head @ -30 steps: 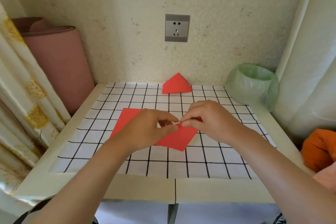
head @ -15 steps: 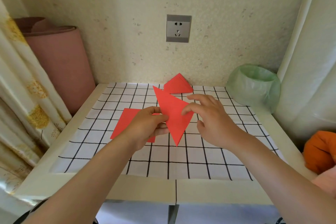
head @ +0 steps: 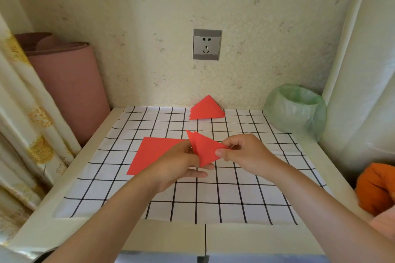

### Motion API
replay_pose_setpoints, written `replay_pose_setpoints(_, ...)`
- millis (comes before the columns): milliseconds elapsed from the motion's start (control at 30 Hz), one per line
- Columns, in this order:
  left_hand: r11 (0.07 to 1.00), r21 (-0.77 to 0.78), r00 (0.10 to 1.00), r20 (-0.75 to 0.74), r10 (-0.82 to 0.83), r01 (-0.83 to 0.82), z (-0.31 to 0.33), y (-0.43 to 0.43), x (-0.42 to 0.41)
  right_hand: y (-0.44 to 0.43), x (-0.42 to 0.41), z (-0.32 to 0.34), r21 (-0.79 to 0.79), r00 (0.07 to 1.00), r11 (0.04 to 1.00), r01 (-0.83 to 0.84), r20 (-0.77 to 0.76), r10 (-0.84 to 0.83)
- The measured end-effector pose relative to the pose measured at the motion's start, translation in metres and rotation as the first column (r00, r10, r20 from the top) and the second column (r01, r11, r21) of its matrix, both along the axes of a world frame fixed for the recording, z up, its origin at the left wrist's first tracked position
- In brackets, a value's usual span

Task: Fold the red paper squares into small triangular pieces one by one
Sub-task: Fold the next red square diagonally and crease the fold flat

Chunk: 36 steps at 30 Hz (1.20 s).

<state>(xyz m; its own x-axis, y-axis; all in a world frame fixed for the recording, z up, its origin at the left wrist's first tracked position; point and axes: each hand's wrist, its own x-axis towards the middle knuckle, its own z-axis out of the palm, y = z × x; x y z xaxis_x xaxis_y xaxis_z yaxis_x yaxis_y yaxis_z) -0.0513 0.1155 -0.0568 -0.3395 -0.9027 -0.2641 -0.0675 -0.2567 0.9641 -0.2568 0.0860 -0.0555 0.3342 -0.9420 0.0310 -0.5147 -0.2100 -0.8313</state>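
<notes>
- Two hands on one piece: the left hand (head: 181,162) and the right hand (head: 245,153) hold a folded red triangle (head: 206,148) lifted off the checked mat (head: 235,198), between the two sets of fingertips.
- Right thumb and forefinger are pinched onto the triangle's right-hand corner. To my eye, that grip is there to steer the point across for the next, smaller fold.
- Left hand grasps the opposite side. Its lower fingers (head: 198,174) lie straight beneath the paper like a shelf, with the thumb mostly hidden by the sheet, giving a firm anchor while the other corner travels.
- Up at the triangle's top tips, two layers sit a touch out of line, so I'd judge the halves want squaring before any crease is pressed.
- My call: mid-fold on this piece, not yet down to its small size.
- Just behind the left knuckles, flat on the mat, waits the unfolded red paper square (head: 154,153). One sheet or several, I can't tell. It's parked within easy reach of the left fingers, ready to be next.
- Well beyond both sets of fingertips, against the wall, sits the pile of finished triangles (head: 206,109), likely kept out of the working zone so nothing gets knocked.
- Off past the right knuckles stands a bin lined with a green bag (head: 296,111), well apart from the paper.
</notes>
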Motion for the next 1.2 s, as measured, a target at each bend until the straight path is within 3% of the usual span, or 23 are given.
replay_pose_setpoints(100, 1.0, -0.001, 0.999, -0.044, 0.0, 0.0, 0.003, -0.001, 0.001, 0.0, 0.0, 0.001, 0.051, 0.999, 0.999, 0.015, 0.035, -0.017)
replay_pose_setpoints(267, 0.961, -0.147, 0.971, 0.018, 0.24, -0.235, -0.004, 0.001, -0.005, 0.004, 0.006, 0.004, 0.114, 0.99, 0.993, 0.034, 0.134, -0.049)
replay_pose_setpoints(400, 0.958, -0.151, 0.969, -0.018, 0.246, -0.246, -0.006, 0.003, -0.009, 0.005, 0.008, 0.004, 0.24, 0.958, 0.969, 0.064, 0.256, -0.127)
replay_pose_setpoints(600, 0.967, -0.147, 0.978, -0.041, 0.207, -0.211, -0.006, 0.004, -0.011, 0.005, 0.002, 0.006, 0.262, 0.976, 0.962, 0.073, 0.181, -0.123)
replay_pose_setpoints(833, 0.906, -0.23, 0.934, -0.106, 0.341, -0.356, -0.003, 0.002, -0.008, 0.004, 0.0, 0.008, 0.262, 0.975, 0.962, 0.078, 0.18, -0.128)
replay_pose_setpoints(967, 0.89, -0.338, 0.95, -0.053, 0.307, -0.306, 0.003, -0.001, 0.0, 0.003, -0.004, 0.011, 0.252, 0.973, 0.965, 0.071, 0.197, -0.123)
replay_pose_setpoints(1200, 0.911, -0.365, 0.976, 0.028, 0.218, -0.193, 0.013, -0.001, 0.019, 0.001, -0.014, 0.015, 0.261, 0.98, 0.965, 0.007, 0.191, -0.059)
